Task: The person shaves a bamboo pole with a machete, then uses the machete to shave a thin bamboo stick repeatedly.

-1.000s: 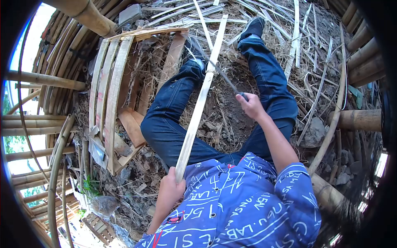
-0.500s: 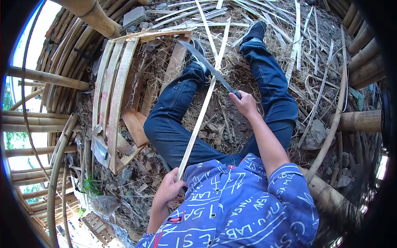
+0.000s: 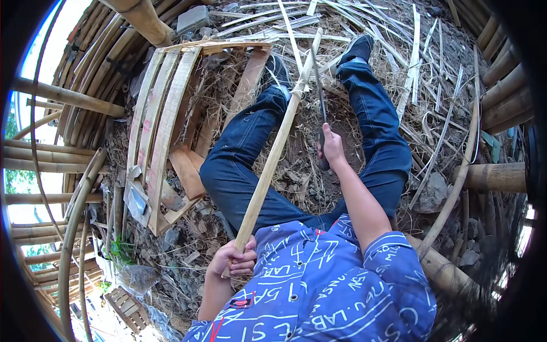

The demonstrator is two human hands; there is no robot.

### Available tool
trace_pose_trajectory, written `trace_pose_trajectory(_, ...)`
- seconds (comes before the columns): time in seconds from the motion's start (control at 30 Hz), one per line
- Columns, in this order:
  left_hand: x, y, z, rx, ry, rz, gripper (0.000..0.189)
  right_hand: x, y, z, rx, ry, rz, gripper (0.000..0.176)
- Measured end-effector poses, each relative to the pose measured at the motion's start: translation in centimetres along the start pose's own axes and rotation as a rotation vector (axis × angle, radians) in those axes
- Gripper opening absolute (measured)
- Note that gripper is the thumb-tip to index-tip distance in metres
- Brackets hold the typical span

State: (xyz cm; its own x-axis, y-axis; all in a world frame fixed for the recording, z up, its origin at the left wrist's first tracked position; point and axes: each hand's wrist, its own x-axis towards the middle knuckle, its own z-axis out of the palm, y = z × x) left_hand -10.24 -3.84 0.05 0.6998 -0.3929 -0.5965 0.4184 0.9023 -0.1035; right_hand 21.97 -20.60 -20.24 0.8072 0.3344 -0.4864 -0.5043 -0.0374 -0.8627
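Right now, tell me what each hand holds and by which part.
Left hand: the pale strip, by its near end. Right hand: the long knife, by its dark handle.

A pale slatted wooden crate with red markings lies on littered soil. A grey rectangular block sits near its upper end; a crumpled translucent plastic scrap lies against its lower left side. Below is a green leafy plant, then a small brown slatted crate. At right, a rough grey rock rests beside a thin curved pole
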Motion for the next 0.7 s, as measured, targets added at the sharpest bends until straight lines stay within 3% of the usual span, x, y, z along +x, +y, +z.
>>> trace_pose_trajectory(0.17,0.9,0.1,0.6,0.316,0.128,0.051,0.019,-1.8,-0.4,-1.5,0.072,0.076,0.097,0.059)
trace_pose_trajectory(0.23,1.5,-0.2,0.7,0.622,0.247,0.103,0.017,-3.2,-0.9,-1.9,0.097,-0.058,0.023,0.060)
trace_pose_trajectory(0.3,2.0,-0.5,0.5,0.664,0.266,0.107,0.017,-4.6,-1.7,-1.7,0.115,-0.114,0.020,0.060)
trace_pose_trajectory(0.37,2.3,-0.9,0.9,0.938,0.433,0.176,0.017,-5.6,-2.6,-1.0,0.175,-0.237,0.041,0.059)
trace_pose_trajectory(0.53,1.4,-1.1,1.5,0.789,0.346,0.218,0.016,-4.8,-1.6,-0.2,0.143,-0.140,0.219,0.059)
trace_pose_trajectory(0.6,1.2,-0.4,1.6,0.758,0.316,0.234,0.016,-4.9,-1.5,0.0,0.096,-0.116,0.188,0.059)
trace_pose_trajectory(0.7,0.6,-0.4,2.7,0.425,0.191,0.109,0.020,-5.8,-0.8,0.4,0.058,-0.070,0.164,0.059)
